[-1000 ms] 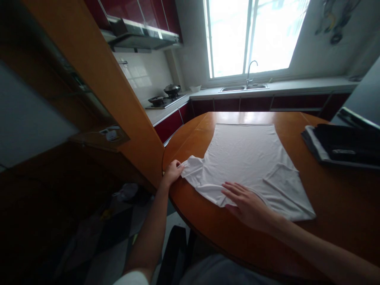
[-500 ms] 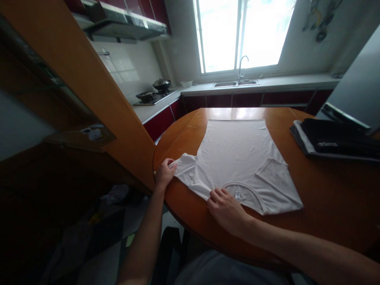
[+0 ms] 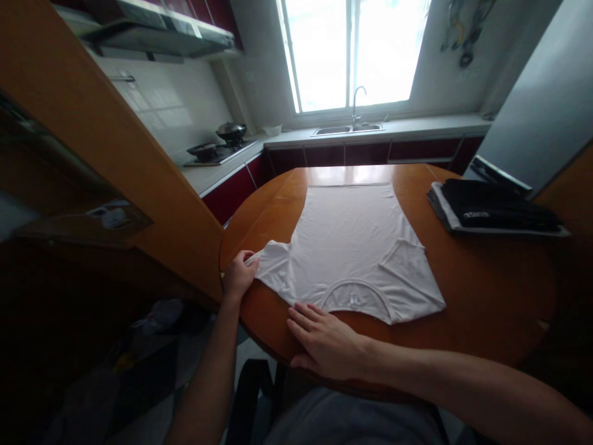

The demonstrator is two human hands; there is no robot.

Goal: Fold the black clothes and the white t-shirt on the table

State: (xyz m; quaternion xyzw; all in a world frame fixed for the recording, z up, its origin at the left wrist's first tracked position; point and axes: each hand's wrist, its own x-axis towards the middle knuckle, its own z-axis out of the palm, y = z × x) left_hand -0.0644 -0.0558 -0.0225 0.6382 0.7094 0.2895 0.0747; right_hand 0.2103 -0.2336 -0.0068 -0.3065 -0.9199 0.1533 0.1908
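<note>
A white T-shirt (image 3: 352, 247) lies spread flat on a round wooden table (image 3: 486, 296), its collar toward me and its hem toward the window. My left hand (image 3: 238, 275) is closed on the tip of the shirt's left sleeve at the table's left edge. My right hand (image 3: 324, 340) lies flat on the wood with fingers stretched out, just below the shirt's left shoulder, holding nothing.
A stack of folded dark clothes (image 3: 491, 207) sits at the table's right back. A slanted wooden panel (image 3: 115, 142) rises to the left. Behind the table run a kitchen counter with a sink (image 3: 347, 128) and a stove with pans (image 3: 217, 145), under a bright window.
My right hand slid off the shirt's collar area toward me and now rests flat on bare wood. My left hand has kept hold of the sleeve tip. The camera turned left.
</note>
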